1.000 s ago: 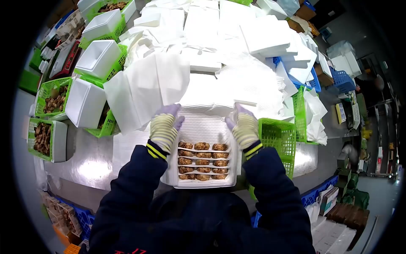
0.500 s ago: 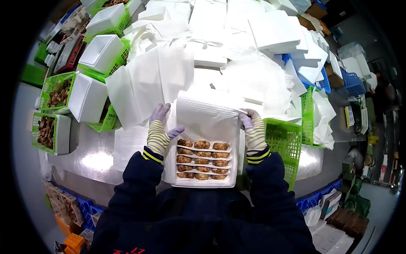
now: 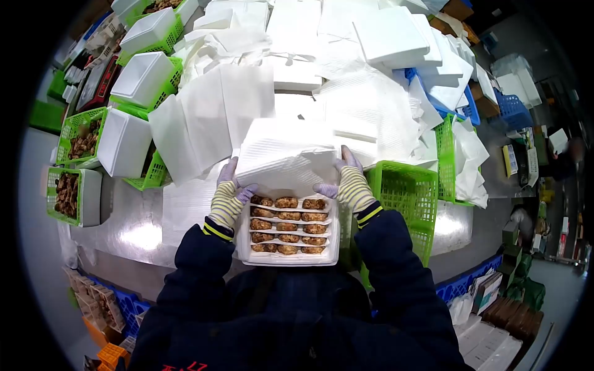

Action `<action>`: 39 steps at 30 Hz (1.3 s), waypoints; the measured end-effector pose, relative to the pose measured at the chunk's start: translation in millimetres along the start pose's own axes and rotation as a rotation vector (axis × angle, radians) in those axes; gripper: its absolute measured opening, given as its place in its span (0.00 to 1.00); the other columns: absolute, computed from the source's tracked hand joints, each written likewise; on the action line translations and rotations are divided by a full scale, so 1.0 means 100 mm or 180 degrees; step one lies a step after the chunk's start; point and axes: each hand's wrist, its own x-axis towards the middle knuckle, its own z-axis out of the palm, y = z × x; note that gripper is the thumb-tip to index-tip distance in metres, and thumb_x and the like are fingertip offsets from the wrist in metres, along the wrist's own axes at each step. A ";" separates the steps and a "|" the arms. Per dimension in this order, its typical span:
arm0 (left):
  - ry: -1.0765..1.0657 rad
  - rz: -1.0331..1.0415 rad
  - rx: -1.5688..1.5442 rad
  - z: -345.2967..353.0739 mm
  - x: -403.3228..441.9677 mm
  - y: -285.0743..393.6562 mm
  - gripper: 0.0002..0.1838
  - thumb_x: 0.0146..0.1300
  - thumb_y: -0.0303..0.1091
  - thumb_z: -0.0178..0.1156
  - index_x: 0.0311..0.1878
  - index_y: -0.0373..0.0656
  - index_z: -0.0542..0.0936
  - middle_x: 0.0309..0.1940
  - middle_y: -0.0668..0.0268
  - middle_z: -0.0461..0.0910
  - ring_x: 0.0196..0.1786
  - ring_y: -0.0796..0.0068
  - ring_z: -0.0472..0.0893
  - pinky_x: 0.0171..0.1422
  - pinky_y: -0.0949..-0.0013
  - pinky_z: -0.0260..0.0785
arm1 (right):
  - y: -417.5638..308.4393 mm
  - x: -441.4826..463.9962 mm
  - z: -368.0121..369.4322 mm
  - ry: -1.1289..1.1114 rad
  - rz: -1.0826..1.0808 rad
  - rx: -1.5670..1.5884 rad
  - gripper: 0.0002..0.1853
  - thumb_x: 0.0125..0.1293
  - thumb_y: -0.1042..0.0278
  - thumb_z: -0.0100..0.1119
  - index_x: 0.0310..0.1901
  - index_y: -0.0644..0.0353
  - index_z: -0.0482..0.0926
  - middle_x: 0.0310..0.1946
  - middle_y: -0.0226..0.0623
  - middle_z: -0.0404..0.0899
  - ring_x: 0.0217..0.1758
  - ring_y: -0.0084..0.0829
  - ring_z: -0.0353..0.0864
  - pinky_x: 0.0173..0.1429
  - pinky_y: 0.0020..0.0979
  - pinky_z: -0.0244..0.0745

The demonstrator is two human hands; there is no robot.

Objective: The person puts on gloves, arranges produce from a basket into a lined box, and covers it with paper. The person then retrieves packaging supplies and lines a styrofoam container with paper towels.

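Observation:
A white foam box (image 3: 335,258) sits in front of me, with rows of brown, knobbly pieces (image 3: 288,227) divided by white paper strips. Across its far part rises a white ribbed paper sheet (image 3: 288,154), its near edge curled up above the top row. My left hand (image 3: 230,190), in a lilac and striped glove, grips the sheet's left side, thumb pointing inward over the box. On the other side my right hand (image 3: 348,179), gloved alike, holds the right side, fingers up and thumb turned in. The fingertips behind the paper are partly hidden.
Green baskets (image 3: 405,191) stand right of the box. White foam boxes (image 3: 127,142) and green baskets of brown pieces (image 3: 85,137) line the left. Piled paper sheets (image 3: 204,111) and foam lids (image 3: 390,37) cover the table's far side. A person (image 3: 563,164) is at far right.
The box shows slightly left and higher in view. My right hand has shifted left, its thumb now turned inward over the box. The sheet's near edge has changed shape between my hands.

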 end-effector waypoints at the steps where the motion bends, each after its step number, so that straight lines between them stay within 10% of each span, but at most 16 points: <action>1: 0.0165 -0.0205 -0.0747 0.09 -0.04 0.24 0.38 0.55 0.29 0.67 0.66 0.35 0.58 0.53 0.60 0.73 0.54 0.73 0.73 0.58 0.72 0.67 | 0.02 -0.03 0.01 -0.0030 0.0027 0.0129 0.40 0.45 0.41 0.68 0.53 0.67 0.75 0.68 0.55 0.51 0.72 0.51 0.46 0.72 0.43 0.50; 6: -0.0029 -0.1266 -0.1049 0.01 -0.02 0.27 0.42 0.51 0.32 0.70 0.66 0.36 0.58 0.61 0.58 0.66 0.63 0.70 0.66 0.61 0.71 0.65 | -0.01 -0.18 -0.01 -0.0141 0.0269 0.0953 0.32 0.49 0.49 0.66 0.48 0.70 0.77 0.67 0.55 0.53 0.70 0.51 0.48 0.71 0.41 0.52; 10: -0.0297 0.0018 0.0768 -0.05 -0.05 -0.03 0.27 0.51 0.30 0.70 0.54 0.34 0.72 0.47 0.61 0.78 0.50 0.73 0.76 0.56 0.71 0.69 | 0.02 -0.15 0.19 -0.0100 0.0652 0.0736 0.51 0.44 0.55 0.73 0.65 0.70 0.54 0.66 0.57 0.50 0.67 0.47 0.56 0.69 0.37 0.56; 14: -0.0472 -0.0953 -0.0140 -0.06 0.00 -0.05 0.31 0.46 0.32 0.70 0.56 0.40 0.72 0.51 0.57 0.71 0.55 0.63 0.70 0.61 0.65 0.63 | 0.14 -0.15 0.24 -0.0009 0.0568 0.1163 0.47 0.47 0.56 0.71 0.64 0.69 0.57 0.62 0.55 0.56 0.64 0.44 0.61 0.66 0.34 0.62; 17: -0.0729 -0.0877 0.2130 0.00 0.07 0.31 0.27 0.52 0.46 0.66 0.52 0.40 0.75 0.44 0.53 0.76 0.51 0.53 0.74 0.58 0.59 0.64 | -0.07 -0.17 0.11 -0.0359 0.0709 0.1533 0.40 0.53 0.61 0.66 0.64 0.66 0.59 0.55 0.54 0.68 0.59 0.42 0.68 0.63 0.34 0.64; 25: -0.1550 -0.1506 0.4030 0.23 0.33 0.92 0.23 0.57 0.51 0.58 0.46 0.42 0.81 0.48 0.55 0.76 0.52 0.56 0.76 0.56 0.52 0.64 | -0.41 -0.03 -0.12 -0.1229 0.1160 -0.0551 0.16 0.55 0.51 0.58 0.40 0.50 0.83 0.41 0.39 0.81 0.47 0.43 0.78 0.52 0.40 0.71; 30: -0.1181 -0.1191 0.4522 0.35 0.27 0.91 0.17 0.52 0.49 0.64 0.37 0.45 0.83 0.38 0.57 0.78 0.47 0.55 0.76 0.52 0.56 0.66 | -0.44 0.03 0.00 -0.1084 0.1270 -0.1170 0.16 0.51 0.48 0.63 0.37 0.49 0.84 0.38 0.39 0.82 0.48 0.41 0.79 0.49 0.42 0.72; 34: -0.0866 -0.0998 0.4041 0.29 0.12 1.00 0.24 0.52 0.39 0.66 0.53 0.41 0.75 0.46 0.56 0.74 0.51 0.56 0.73 0.47 0.60 0.70 | -0.43 0.01 0.00 -0.1041 0.1211 -0.1160 0.16 0.49 0.48 0.65 0.36 0.48 0.84 0.37 0.37 0.81 0.45 0.42 0.79 0.46 0.44 0.71; 36: 0.0329 0.0701 0.3480 0.20 -0.12 0.80 0.21 0.53 0.31 0.62 0.52 0.40 0.75 0.44 0.57 0.75 0.48 0.56 0.75 0.47 0.62 0.71 | -0.30 -0.03 0.11 -0.0793 0.1059 -0.0992 0.16 0.48 0.48 0.65 0.34 0.48 0.83 0.36 0.37 0.80 0.43 0.42 0.78 0.45 0.45 0.70; 39: -0.0473 0.1606 0.3080 0.29 -0.23 0.49 0.18 0.54 0.27 0.57 0.50 0.39 0.74 0.45 0.58 0.75 0.44 0.57 0.77 0.52 0.58 0.69 | -0.37 -0.04 0.08 -0.0672 0.1045 -0.1083 0.16 0.47 0.49 0.67 0.30 0.53 0.82 0.31 0.39 0.79 0.38 0.42 0.78 0.43 0.45 0.69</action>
